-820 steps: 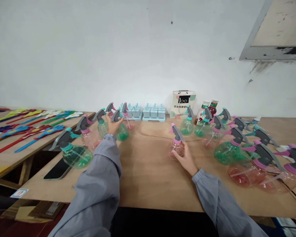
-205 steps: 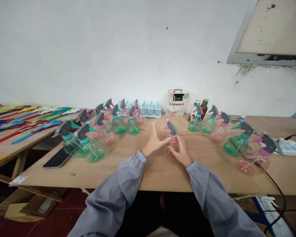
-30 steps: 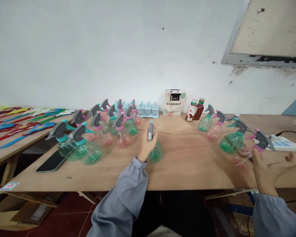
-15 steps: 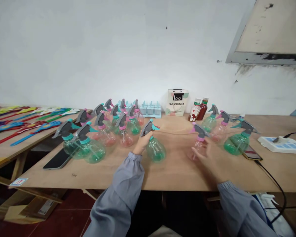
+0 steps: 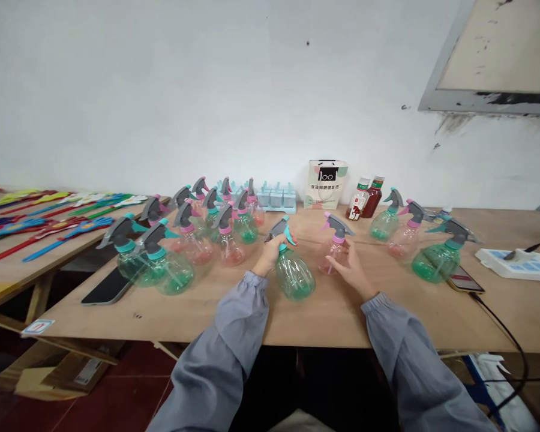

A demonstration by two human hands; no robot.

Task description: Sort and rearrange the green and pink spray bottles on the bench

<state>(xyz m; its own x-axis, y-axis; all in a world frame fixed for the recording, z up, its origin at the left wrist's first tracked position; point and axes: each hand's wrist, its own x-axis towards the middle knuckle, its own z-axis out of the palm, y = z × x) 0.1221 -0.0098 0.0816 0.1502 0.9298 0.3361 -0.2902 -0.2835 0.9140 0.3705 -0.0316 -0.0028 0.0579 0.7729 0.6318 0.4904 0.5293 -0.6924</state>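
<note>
Near the middle of the table, my left hand [image 5: 271,254] is wrapped round the neck and trigger of a green spray bottle [image 5: 296,276], which leans with its base toward the right. My right hand [image 5: 351,268] grips the body of a pink spray bottle [image 5: 332,252] from its right side; this bottle stands nearly upright, its grey head above my fingers. A small gap separates the two held bottles. Close to my right hand are a pink spray bottle [image 5: 403,241], a green one [image 5: 384,225] and a larger green one [image 5: 435,261].
Several green and pink spray bottles [image 5: 195,247] crowd the left. A black phone [image 5: 107,288] lies there; another phone [image 5: 465,277] and a power strip [image 5: 517,264] are right. Behind stand popsicle moulds [image 5: 276,199], a paper bag [image 5: 327,186] and drink bottles [image 5: 372,197]. Colourful hand-shaped sticks [image 5: 67,234] cover the left table.
My right hand has brought the pink spray bottle leftward, closer to the green one. In my left hand the green bottle has tilted slightly, its base swinging to the right.
</note>
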